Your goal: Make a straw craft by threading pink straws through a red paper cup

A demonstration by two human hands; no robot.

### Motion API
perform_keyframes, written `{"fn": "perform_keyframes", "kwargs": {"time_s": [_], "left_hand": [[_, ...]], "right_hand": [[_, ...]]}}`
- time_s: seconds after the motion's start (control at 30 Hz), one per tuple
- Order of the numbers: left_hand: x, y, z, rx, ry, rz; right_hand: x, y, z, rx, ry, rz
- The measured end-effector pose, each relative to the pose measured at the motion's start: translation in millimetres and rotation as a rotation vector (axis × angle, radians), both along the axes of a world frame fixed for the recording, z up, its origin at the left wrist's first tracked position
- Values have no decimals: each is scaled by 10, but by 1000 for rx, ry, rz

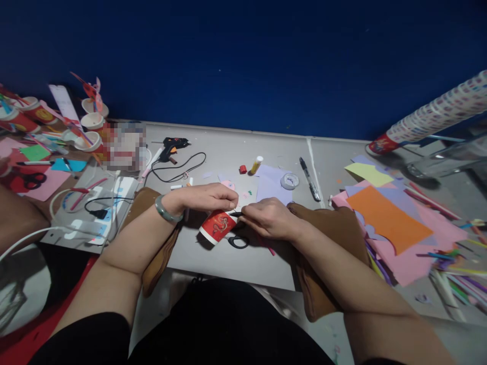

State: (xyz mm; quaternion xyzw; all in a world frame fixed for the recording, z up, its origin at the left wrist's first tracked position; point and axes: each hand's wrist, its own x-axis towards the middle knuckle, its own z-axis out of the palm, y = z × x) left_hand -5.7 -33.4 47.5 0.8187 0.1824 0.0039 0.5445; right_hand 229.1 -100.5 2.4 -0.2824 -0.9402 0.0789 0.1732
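Slanting from lower left to upper right near the centre of the frame, a red paper cup [219, 226] lies between the two hands, its pale-rimmed end toward the lower left. The left hand [216, 196] is nearer, arched along the cup's upper side; the right hand [269, 218] sits just beyond the upper-right end, so the cup's long axis points roughly at the right fingertips. Those fingertips pinch a dark slim piece [236, 214] that reaches leftward to the cup's upper-right end; it may be part of a pair of scissors, but the view is too small and dim to be sure. The left fingers are bunched and bent down toward that same end; whether they grip anything, or touch the cup at all, I cannot tell.

Below the cup's right side, a black handle loop [239, 248] shows on the grey table [228, 264], and whatever it joins is lost in the shadow under the right hand. A pink strip [271, 250] comes out beneath the right wrist, its upper part covered. The cup's upper-right end is hard to make out behind the fingers, and a pixelated patch hides whatever stands at the left of the frame.
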Motion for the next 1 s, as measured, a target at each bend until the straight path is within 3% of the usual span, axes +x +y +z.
{"fn": "perform_keyframes", "kwargs": {"time_s": [0.1,0.2,0.3,0.37,0.57,1.0], "left_hand": [[-4,-9,-2,-11,-6,117],[13,-17,-36,-81,-10,387],[52,-13,-82,-182,-73,649],[85,-10,-99,-246,-134,744],[148,-42,-92,-350,-200,717],[126,-53,-87,-326,-119,637]], "right_hand": [[-5,6,-27,85,2,-91],[-8,17,-49,154,84,-299],[-4,22,-53,82,202,-470],[-2,21,-48,3,250,-500],[-15,37,-40,-90,208,-518],[-25,40,10,-174,39,-491]]}}
